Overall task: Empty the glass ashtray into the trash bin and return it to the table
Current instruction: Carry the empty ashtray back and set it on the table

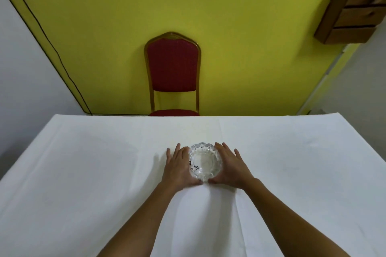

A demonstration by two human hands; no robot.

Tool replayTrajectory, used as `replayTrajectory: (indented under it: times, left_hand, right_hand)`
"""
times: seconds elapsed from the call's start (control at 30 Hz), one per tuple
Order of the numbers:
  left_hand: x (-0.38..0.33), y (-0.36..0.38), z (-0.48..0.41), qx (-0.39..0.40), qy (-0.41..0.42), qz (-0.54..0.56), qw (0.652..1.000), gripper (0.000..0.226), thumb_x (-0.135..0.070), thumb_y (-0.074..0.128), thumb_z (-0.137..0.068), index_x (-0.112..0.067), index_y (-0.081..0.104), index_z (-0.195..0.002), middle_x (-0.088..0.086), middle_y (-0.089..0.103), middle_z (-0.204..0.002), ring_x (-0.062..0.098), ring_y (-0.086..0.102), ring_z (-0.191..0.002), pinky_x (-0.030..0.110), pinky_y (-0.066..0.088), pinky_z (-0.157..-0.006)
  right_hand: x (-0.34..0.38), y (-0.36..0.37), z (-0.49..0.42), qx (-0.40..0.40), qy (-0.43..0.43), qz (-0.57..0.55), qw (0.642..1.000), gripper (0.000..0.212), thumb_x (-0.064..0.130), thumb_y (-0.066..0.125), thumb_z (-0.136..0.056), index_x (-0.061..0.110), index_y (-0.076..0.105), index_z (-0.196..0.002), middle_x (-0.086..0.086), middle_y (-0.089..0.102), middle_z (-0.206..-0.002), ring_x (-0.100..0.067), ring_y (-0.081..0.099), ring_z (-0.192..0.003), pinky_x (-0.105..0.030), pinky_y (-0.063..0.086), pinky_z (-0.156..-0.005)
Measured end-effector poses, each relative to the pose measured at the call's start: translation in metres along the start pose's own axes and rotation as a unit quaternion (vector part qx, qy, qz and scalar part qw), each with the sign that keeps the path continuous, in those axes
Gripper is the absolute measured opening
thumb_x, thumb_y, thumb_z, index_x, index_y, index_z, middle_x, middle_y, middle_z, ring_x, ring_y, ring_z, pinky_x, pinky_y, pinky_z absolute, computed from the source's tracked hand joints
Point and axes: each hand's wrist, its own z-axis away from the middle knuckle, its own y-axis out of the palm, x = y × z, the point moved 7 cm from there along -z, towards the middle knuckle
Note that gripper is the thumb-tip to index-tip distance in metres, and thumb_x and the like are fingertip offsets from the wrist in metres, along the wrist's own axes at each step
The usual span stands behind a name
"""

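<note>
Fingers (pixel 177 150) of both hands were extended and spread, the left hand (pixel 179 166) and right hand (pixel 229 166) cupping opposite sides of the glass ashtray (pixel 204 162), which sat with dark specks inside on the white-clothed worktop (pixel 83 173).

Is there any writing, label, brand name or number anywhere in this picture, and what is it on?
None that can be read.
Glass ashtray between the left hand and right hand: no text.
White tablecloth, red chair, yellow wall, wooden drawers: no lettering visible.
</note>
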Motion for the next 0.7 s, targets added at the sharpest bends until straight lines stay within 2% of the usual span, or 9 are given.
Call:
replayTrajectory:
  times: [0.7]
  left_hand:
    - [-0.009, 0.006, 0.001, 0.03, 0.008, -0.013, 0.999, 0.122, -0.07, 0.072, -0.054, -0.008, 0.02, -0.145, 0.004, 0.028, -0.154, 0.023, 0.004, -0.149, 0.048, -0.006, -0.118]
  right_hand:
    - [-0.013, 0.003, 0.009, 0.014, 0.011, -0.001, 1.0, 0.12, 0.063, 0.079, -0.055, 0.017, 0.016, -0.147, 0.0, 0.023, -0.158, -0.019, 0.006, -0.148, -0.051, 0.004, -0.119]
